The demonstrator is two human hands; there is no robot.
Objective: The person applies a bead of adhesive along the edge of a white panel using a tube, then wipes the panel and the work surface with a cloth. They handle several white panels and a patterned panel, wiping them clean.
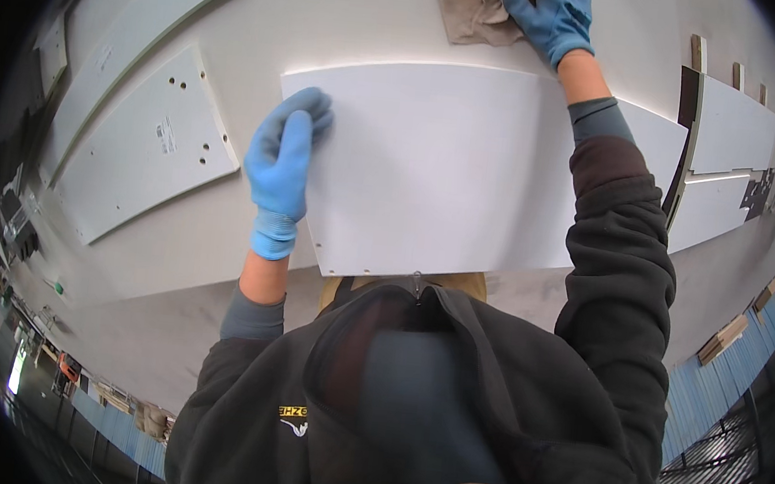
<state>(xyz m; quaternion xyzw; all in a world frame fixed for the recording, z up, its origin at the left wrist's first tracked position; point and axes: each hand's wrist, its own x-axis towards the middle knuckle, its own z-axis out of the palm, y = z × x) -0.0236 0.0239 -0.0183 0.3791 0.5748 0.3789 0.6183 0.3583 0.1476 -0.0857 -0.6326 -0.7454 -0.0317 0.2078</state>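
Closest to us, our dark grey zip-up jacket (449, 386) fills the lower view. Beyond it, a flat white rectangular board (467, 171) lies on the pale tabletop (174, 260). Our left hand (284, 164), in a blue glove, rests curled on the board's left edge. Our right hand (550, 17) presses a crumpled beige cloth (472, 10) past the far edge. We judge the board stiff, smooth and slippery, best gripped along its edges.

Furniture workshop: drilled white panels (143, 142) on big worktable (352, 18).
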